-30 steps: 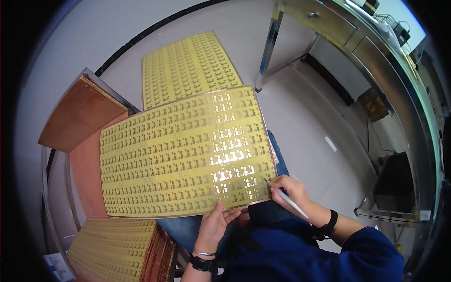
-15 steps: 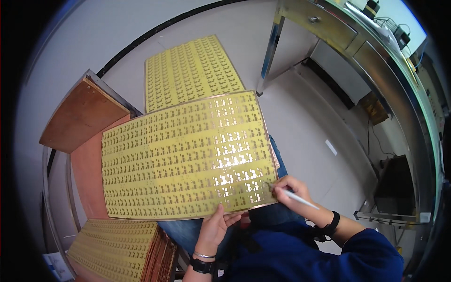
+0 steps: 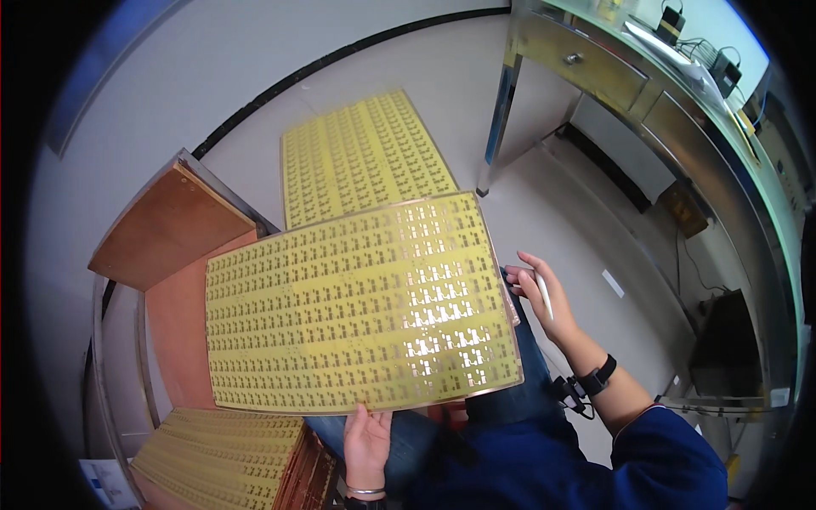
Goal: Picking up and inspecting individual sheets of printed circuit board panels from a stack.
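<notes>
Across the lap: yellow panel at the clock centre, pen lifted clear

Clock read from the panel's middle, 12 at the top of the view.

Fingers: at 6 o'clock the left hand grasps the panel by its near edge, thumb at the rim, other fingers partly hidden beneath. At 3 o'clock the right hand is off the panel, just beside its edge, with the white pen gripped among half-curled fingers. Pen tip: cannot be made out.

Panel: slightly askew, patterned face up, rows of small pads across it, glare toward 4 o'clock. Another layer's edge seems to show under the rim at 3.

Outward: second panel at 12, similar pattern, partly covered by the first. Pink board at 9; brown board at 10, standing up from it. Stack of like panels between 7 and 8. Steel table between 1 and 2, well apart.

Progress (judgement): pen work on this panel looks either paused or finished; no pen mark is legible, so which one is undecided. Panel not yet set down. Whether the stack or the second panel counts as done or left: cannot tell.
</notes>
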Available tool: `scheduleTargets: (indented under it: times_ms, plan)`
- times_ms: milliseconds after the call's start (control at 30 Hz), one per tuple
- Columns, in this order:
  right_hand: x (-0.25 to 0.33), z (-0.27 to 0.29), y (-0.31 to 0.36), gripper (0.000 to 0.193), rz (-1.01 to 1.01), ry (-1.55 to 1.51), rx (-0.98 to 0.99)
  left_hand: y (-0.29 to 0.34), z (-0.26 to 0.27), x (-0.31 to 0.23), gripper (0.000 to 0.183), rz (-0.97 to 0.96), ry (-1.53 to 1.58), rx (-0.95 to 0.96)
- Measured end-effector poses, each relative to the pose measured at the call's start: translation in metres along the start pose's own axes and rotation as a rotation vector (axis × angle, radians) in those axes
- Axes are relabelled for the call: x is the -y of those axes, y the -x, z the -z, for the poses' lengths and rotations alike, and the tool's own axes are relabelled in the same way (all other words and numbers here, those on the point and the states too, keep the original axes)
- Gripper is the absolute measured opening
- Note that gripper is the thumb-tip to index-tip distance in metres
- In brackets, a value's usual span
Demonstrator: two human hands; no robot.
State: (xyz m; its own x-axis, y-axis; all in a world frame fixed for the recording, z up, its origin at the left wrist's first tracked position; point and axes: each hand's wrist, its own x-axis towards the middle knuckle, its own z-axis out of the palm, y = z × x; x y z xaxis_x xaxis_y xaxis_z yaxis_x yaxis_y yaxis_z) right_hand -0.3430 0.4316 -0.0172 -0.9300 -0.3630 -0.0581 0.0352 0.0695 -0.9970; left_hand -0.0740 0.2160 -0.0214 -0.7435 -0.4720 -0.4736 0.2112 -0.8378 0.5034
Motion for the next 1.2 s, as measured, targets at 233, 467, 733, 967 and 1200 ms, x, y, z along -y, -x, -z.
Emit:
scheduleTargets:
  times_ms: [233,467,733,967,1200]
  plan:
    - [0.007,-0.013,-0.038,0.047,-0.184,-0.166,0.075,-0.002,0.008,0.003,0.030,-0.013,-0.006,-0.030]
    - [0.005,-0.017,-0.050,0.043,-0.246,-0.156,0.173,-0.005,0.005,0.002,0.028,-0.017,-0.039,-0.016]
    - [-0.007,-0.017,-0.058,0.025,-0.228,-0.380,0.206,-0.004,-0.014,-0.017,0.036,0.018,0.002,0.074]
    - [-0.014,0.003,-0.059,0.028,-0.337,-0.566,0.178,-0.003,0.012,-0.066,0.044,-0.463,0.121,-0.021]
    - [0.000,0.023,-0.057,0.031,-0.289,-0.572,0.162,-0.004,0.003,-0.084,0.042,-0.377,-0.051,0.047]
